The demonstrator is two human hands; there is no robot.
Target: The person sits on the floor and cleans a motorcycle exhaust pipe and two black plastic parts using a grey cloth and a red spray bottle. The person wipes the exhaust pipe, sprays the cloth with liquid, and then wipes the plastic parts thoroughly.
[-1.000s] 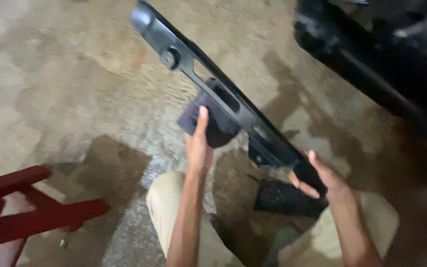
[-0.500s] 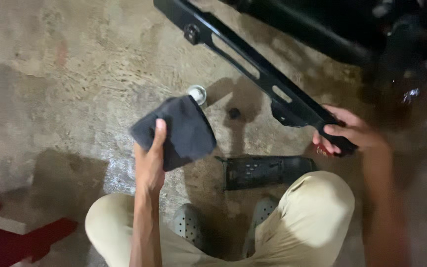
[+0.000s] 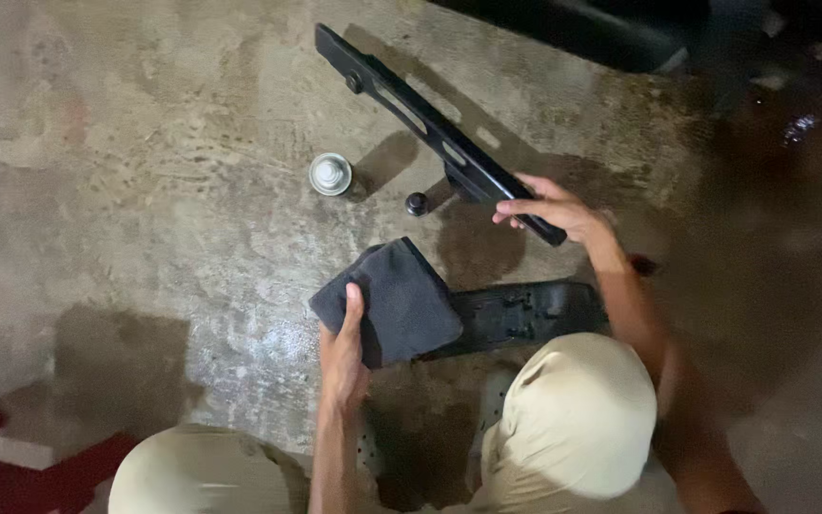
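Note:
My left hand (image 3: 344, 350) grips a dark grey folded cloth (image 3: 397, 300), held just above the concrete floor in front of my knees. My right hand (image 3: 552, 207) is closed around the near end of a long black plastic panel with slots (image 3: 430, 128), which slants up and away to the upper left. A second black plastic piece (image 3: 525, 312) lies flat on the floor between the cloth and my right knee.
A spray can seen from above (image 3: 331, 174) and a small black cap (image 3: 417, 203) stand on the stained concrete. A red frame (image 3: 21, 466) sits at the lower left. Dark vehicle parts (image 3: 620, 38) fill the upper right. My tan trousered knees (image 3: 577, 414) are at the bottom.
The cloth has come off the long panel and dropped toward my knees. The panel has swung away to the upper left, uncovering the spray can and cap.

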